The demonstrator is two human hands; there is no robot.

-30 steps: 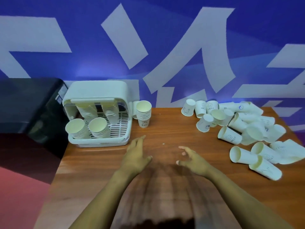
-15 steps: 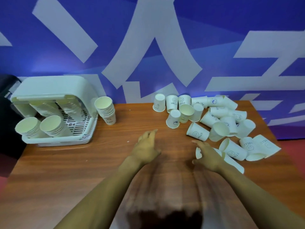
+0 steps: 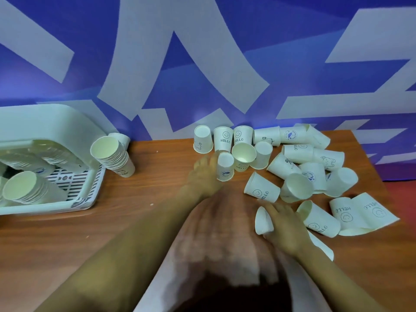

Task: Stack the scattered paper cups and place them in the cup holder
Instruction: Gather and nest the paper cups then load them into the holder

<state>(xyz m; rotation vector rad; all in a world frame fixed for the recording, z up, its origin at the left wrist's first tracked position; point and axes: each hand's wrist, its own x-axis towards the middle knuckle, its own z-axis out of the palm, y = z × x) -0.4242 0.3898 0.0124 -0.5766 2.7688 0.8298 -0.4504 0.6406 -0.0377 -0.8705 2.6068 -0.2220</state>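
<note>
Several white paper cups (image 3: 299,188) lie scattered on the right half of the wooden table (image 3: 112,233), some upright, some upside down, some on their sides. My left hand (image 3: 203,176) reaches forward and touches an upside-down cup (image 3: 225,167) at the near left of the pile; blur hides whether the fingers close around it. My right hand (image 3: 284,226) lies over a cup on its side (image 3: 263,219), fingers and thumb wrapped on it. The white cup holder (image 3: 90,188) at the left holds several slanted cup stacks (image 3: 22,188).
A short stack of cups (image 3: 114,158) leans on the table right beside the holder's right wall. A blue wall with pale shapes (image 3: 202,64) runs along the table's far edge. The table's right edge (image 3: 382,176) lies just past the pile.
The view has swung right and closer to the pile. My left hand moved forward to the upside-down cup. My right hand closed over the lying cup.
</note>
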